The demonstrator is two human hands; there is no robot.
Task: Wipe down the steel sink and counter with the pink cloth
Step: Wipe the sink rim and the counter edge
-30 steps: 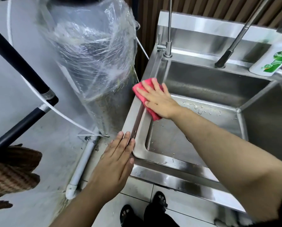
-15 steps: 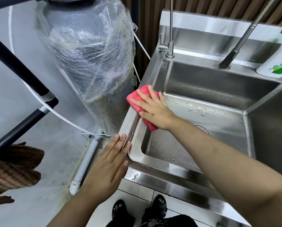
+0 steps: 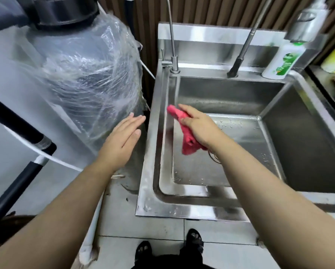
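The steel sink [image 3: 155, 144] has a left basin with water drops and a second basin to its right. My right hand [image 3: 199, 127] holds the bunched pink cloth [image 3: 187, 140] against the left inner wall of the left basin, its lower end hanging over the basin floor near the drain. Flat and empty with fingers together, my left hand [image 3: 122, 140] hovers left of the sink's rim, apart from it.
A tank wrapped in clear plastic [image 3: 88, 80] stands close to the sink's left side. Two faucets [image 3: 173, 61] [image 3: 238, 63] and a white soap bottle [image 3: 281, 62] line the back ledge. A black pole [image 3: 13, 121] and white hose [image 3: 52, 158] cross at left.
My right hand slid the pink cloth off the left rim and down into the basin. My left hand lifted off the sink's front corner and moved left and up.
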